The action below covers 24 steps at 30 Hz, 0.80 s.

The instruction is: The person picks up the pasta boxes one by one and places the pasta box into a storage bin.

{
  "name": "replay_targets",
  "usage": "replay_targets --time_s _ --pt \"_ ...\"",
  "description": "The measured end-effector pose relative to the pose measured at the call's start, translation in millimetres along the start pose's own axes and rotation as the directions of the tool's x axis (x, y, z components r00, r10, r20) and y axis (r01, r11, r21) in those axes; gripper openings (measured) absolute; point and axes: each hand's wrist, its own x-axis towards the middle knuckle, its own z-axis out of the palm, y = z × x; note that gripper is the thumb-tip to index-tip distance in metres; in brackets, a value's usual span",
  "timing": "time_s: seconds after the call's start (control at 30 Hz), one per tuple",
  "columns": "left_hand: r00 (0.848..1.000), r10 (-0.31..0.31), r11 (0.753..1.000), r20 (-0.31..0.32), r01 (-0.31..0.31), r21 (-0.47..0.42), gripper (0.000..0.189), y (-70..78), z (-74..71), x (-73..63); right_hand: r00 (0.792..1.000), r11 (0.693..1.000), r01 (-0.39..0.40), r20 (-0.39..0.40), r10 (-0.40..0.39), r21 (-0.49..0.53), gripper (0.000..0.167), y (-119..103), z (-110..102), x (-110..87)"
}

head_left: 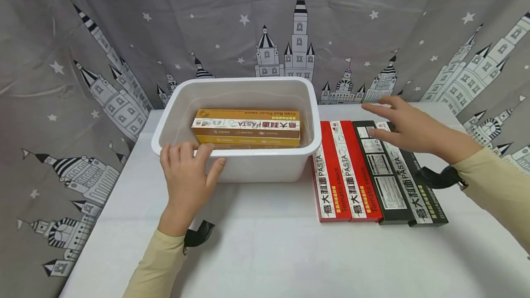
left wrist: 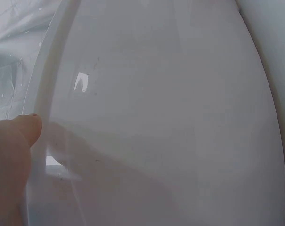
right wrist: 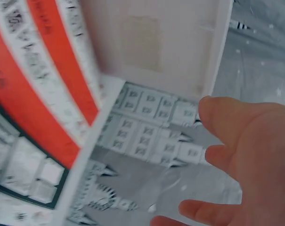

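My left hand (head_left: 186,180) grips the near rim of a white plastic bin (head_left: 256,167), its fingers over the edge and thumb along the outside. In the left wrist view the thumb (left wrist: 31,129) lies against the rim beside the glossy bin wall (left wrist: 170,94). Inside the bin lies a yellow-orange pasta box (head_left: 248,128). My right hand (head_left: 418,128) hovers with spread fingers above the far ends of the black pasta boxes (head_left: 391,192), holding nothing. Two red pasta boxes (head_left: 343,178) lie side by side between the black ones and the bin.
A white-covered table (head_left: 265,243) carries the bin and the row of boxes. Behind it hangs a grey curtain (head_left: 198,8) printed with castles and stars. The bin's right wall stands close against the left red box.
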Motion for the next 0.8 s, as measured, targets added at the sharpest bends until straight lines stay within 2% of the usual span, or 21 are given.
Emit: replay_targets --time_s 0.13,0.2,0.3,0.47,0.8 --pt "1.000 -0.004 1.000 0.014 0.004 0.000 0.042 -0.1 0.3 -0.1 0.997 0.997 -0.075 0.005 0.075 0.027 0.070 19 21 -23.7" --pt "1.000 -0.004 1.000 0.016 0.004 -0.002 0.039 -0.1 0.4 -0.3 0.994 0.994 -0.107 0.004 0.107 0.036 0.072 27 32 -34.3" --pt "1.000 -0.002 1.000 0.010 0.002 -0.001 0.046 -0.5 0.6 -0.5 0.990 0.989 -0.143 -0.005 0.143 0.045 0.073 36 48 -47.5" --pt "1.000 0.000 1.000 -0.003 0.000 -0.002 0.071 -0.6 0.5 -0.7 0.981 0.981 -0.187 -0.044 0.189 0.048 0.072 44 73 -65.7" --pt "1.000 0.000 1.000 -0.003 0.000 -0.007 0.072 0.6 -0.2 0.1 0.954 0.955 -0.274 -0.097 0.285 0.115 0.071 48 115 -97.3"
